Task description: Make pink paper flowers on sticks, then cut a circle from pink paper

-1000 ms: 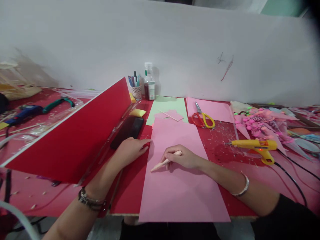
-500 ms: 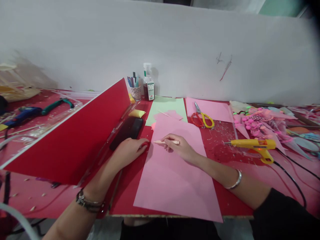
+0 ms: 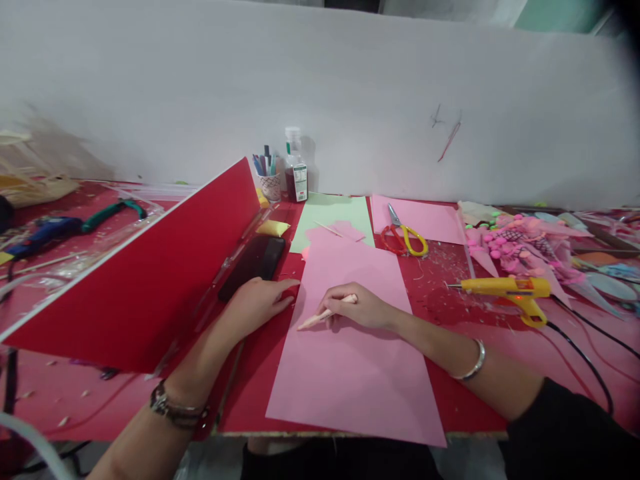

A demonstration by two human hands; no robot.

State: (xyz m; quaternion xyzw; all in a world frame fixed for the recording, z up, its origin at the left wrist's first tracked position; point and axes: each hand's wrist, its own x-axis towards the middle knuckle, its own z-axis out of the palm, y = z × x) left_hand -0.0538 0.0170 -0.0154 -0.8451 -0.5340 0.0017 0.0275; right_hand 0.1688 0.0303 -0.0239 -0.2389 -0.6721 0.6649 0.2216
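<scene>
A large pink sheet of paper lies in front of me on the red table. My right hand rests over its middle, fingers pinched round a pale pencil. The pencil slants down to the left, its tip at the sheet's left side. I cannot see any line under it. My left hand lies on the table just left of the sheet, fingers stretched toward its edge, with nothing in it. Beyond that hand is a dark phone-like slab.
A red board leans up on the left. Scissors lie on another pink sheet at the back. On the right is a yellow glue gun with a cord. A pen cup and a bottle stand by the wall.
My right hand has brought the pencil tip down along the sheet's left side, and the pencil is more slanted. My left fingers have straightened a little.
</scene>
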